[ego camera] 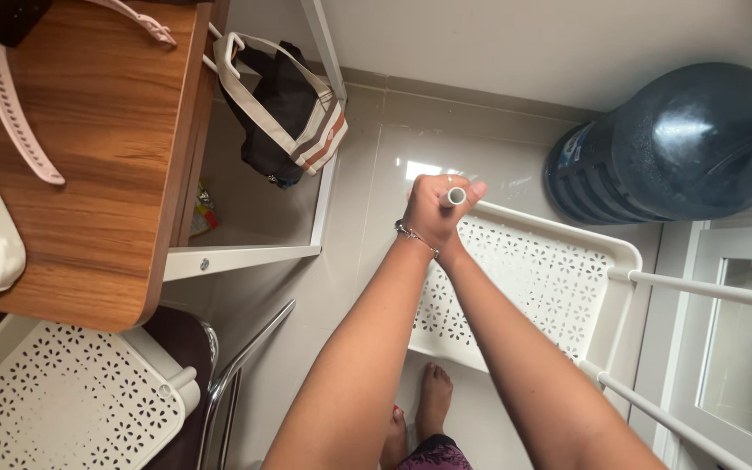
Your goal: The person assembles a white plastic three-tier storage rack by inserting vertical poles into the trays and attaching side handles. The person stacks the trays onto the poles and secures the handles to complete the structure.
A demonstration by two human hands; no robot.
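My left hand [435,204], with a thin bracelet on its wrist, is closed in a fist around the top end of a white tube [453,197] that points up at me. My right forearm reaches in from the lower right and meets the same spot. My right hand [465,224] is mostly hidden under the left fist, so its grip does not show. Just below both hands a white perforated plastic shelf tray [533,278] stands tilted on the floor. Two more white tubes [707,292] stick out from its right side.
A second perforated tray [54,400] lies lower left on a dark chair with a metal frame [241,365]. A wooden tabletop [97,165] with a pink strap fills the upper left, and a tote bag [289,113] hangs beside it. A large blue water jug [681,148] stands upper right. My bare feet [433,405] rest on the tiled floor.
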